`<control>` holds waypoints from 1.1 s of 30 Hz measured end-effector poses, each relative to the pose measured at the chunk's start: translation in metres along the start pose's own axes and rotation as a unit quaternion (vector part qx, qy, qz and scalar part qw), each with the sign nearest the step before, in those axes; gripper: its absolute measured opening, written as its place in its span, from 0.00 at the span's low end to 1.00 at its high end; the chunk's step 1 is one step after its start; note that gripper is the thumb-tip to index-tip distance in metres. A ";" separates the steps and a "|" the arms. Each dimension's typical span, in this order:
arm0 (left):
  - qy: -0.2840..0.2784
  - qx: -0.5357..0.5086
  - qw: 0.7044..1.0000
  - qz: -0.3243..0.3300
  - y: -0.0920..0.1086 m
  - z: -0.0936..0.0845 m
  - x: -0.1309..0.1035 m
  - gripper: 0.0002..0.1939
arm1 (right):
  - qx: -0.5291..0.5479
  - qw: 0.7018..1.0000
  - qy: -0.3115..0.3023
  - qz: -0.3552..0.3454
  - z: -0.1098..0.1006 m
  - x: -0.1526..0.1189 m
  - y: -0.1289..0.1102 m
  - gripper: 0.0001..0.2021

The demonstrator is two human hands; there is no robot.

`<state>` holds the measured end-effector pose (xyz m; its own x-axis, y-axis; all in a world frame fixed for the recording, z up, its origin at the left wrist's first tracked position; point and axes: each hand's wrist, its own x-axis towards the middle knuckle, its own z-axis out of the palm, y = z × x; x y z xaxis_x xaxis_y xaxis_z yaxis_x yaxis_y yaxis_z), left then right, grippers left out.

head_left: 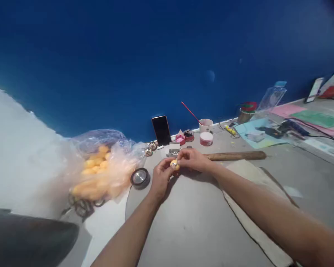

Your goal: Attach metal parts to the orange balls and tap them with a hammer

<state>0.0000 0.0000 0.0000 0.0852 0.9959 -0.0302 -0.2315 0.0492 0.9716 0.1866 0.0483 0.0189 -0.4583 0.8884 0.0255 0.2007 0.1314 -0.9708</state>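
A small yellow ball (174,164) with a pale, dark-spotted patch on its front is pinched between the thumb and fingers of my left hand (163,173). My right hand (193,160) meets it from the other side, fingertips pressed together against the ball's upper right. Whatever lies between those right fingertips is too small to tell. Just behind the hands stands a small open box (173,151) with shiny bits in it. To the left of my left hand lies a round black-rimmed disc with a silver centre (140,178).
A plastic bag of yellow balls (97,163) sits at the left. Along the wall are a phone (161,130), pink-rimmed tubs (206,139), and a cup (206,125) with a red stick. A wooden rod (236,155) and cloth (256,185) lie at the right on the grey table (183,230).
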 end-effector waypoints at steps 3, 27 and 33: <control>0.009 0.009 1.000 0.012 0.004 0.003 0.001 0.14 | -0.005 1.000 0.004 -0.005 0.001 -0.004 0.000 0.13; 0.037 0.062 0.996 0.046 0.007 0.005 0.003 0.18 | -0.123 0.990 0.072 -0.022 0.020 -0.010 -0.009 0.06; 0.022 0.062 0.997 0.037 0.005 0.005 0.001 0.26 | -0.136 0.989 0.058 -0.002 -0.005 -0.004 -0.022 0.07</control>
<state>0.0039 0.0011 0.0056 0.0293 0.9990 0.0341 -0.1136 -0.0306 0.9931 0.1885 0.0443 0.0416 -0.3601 0.9301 0.0723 0.4316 0.2348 -0.8710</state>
